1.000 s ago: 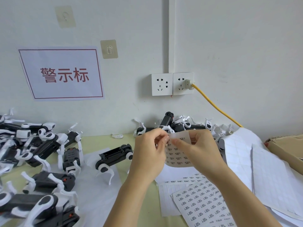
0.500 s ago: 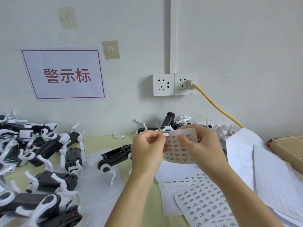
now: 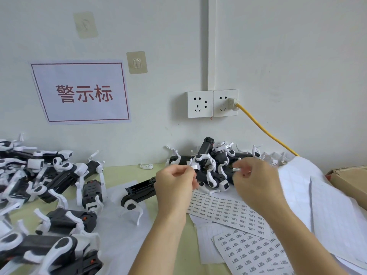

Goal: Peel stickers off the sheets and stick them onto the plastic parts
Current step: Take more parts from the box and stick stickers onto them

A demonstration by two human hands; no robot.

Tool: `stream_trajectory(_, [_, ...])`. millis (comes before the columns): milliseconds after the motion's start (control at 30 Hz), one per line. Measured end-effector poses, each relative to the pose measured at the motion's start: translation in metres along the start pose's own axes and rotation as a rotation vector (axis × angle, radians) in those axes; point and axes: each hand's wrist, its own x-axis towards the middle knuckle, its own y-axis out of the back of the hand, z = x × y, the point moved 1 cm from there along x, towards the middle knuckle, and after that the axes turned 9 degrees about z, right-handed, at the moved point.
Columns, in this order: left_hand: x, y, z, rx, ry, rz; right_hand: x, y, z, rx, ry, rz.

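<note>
The left hand [image 3: 175, 183] covers the right end of one black plastic part [image 3: 140, 190] and part of the upper sticker sheet [image 3: 228, 210]. The small white piece [image 3: 193, 168] pinched at its fingertips is too small to identify. The item at the right hand [image 3: 256, 182] fingertips is blurred. Sticker print is illegible. The lower sticker sheet [image 3: 252, 255] is cut off by the bottom edge. The left pile of parts [image 3: 37, 175] runs past the left edge. The cardboard box [image 3: 351, 181] is cut off at the right.
</note>
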Motion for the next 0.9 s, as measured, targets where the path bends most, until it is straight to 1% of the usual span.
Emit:
stream_trajectory(33, [0.000, 0.000, -0.001, 0.004, 0.000, 0.004, -0.004, -0.003, -0.007, 0.151, 0.033, -0.079])
stream_trajectory(100, [0.001, -0.001, -0.002, 0.027, -0.010, 0.012, -0.015, -0.009, -0.022, 0.337, 0.092, -0.254])
stream_trajectory(133, [0.001, -0.001, -0.002, 0.045, -0.027, 0.016, -0.020, -0.012, -0.028, 0.388, 0.110, -0.312])
stream_trajectory(200, [0.002, -0.001, -0.002, 0.098, -0.085, 0.036, -0.027, -0.018, -0.035, 0.436, 0.135, -0.365])
stream_trajectory(300, [-0.001, -0.001, -0.001, 0.185, -0.194, 0.072, -0.029, -0.019, -0.037, 0.457, 0.151, -0.378])
stream_trajectory(433, [-0.005, -0.004, 0.001, 0.212, -0.302, 0.036, -0.029, -0.020, -0.038, 0.480, 0.152, -0.379])
stream_trajectory(533, [-0.007, -0.005, 0.003, 0.226, -0.396, -0.064, -0.027, -0.022, -0.035, 0.481, 0.151, -0.356])
stream_trajectory(600, [-0.008, -0.006, 0.003, 0.225, -0.431, -0.152, -0.025, -0.022, -0.033, 0.492, 0.097, -0.324])
stream_trajectory(667, [-0.008, -0.006, 0.003, 0.277, -0.454, -0.186, -0.023, -0.022, -0.029, 0.494, 0.031, -0.260])
stream_trajectory(733, [-0.003, -0.003, 0.003, 0.401, -0.510, -0.137, -0.019, -0.022, -0.025, 0.502, -0.052, -0.193])
stream_trajectory(800, [0.005, 0.007, 0.004, 0.555, -0.573, -0.052, -0.016, -0.021, -0.021, 0.541, -0.141, -0.185])
stream_trajectory(833, [0.010, 0.014, 0.004, 0.625, -0.566, -0.002, -0.015, -0.020, -0.020, 0.567, -0.179, -0.202])
stream_trajectory(900, [0.021, 0.031, 0.005, 0.776, -0.469, 0.085, -0.012, -0.018, -0.019, 0.617, -0.222, -0.252])
